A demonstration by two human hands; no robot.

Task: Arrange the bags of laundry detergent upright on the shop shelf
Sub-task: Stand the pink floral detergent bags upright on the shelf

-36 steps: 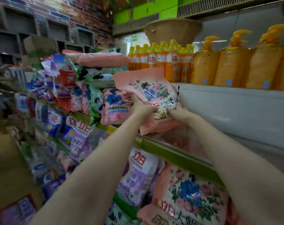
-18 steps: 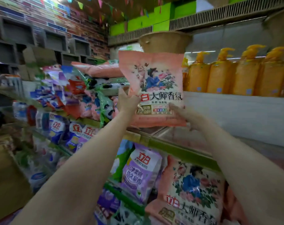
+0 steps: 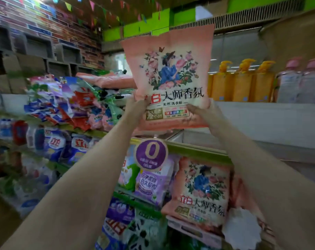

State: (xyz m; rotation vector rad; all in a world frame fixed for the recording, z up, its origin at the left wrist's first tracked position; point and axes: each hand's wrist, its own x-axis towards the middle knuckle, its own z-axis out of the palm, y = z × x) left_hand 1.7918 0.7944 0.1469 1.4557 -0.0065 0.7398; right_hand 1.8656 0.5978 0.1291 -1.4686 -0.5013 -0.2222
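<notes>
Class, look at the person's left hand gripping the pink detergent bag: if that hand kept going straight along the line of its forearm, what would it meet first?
Probably the flat pink bags stacked on the upper shelf, behind the left hand holding the upright pink detergent bag. Depth is unclear from this one view.

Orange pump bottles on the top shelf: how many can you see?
3: the orange pump bottles stand side by side on the white shelf, right of the held pink bag: left, middle, right. The bag may hide more.
</notes>
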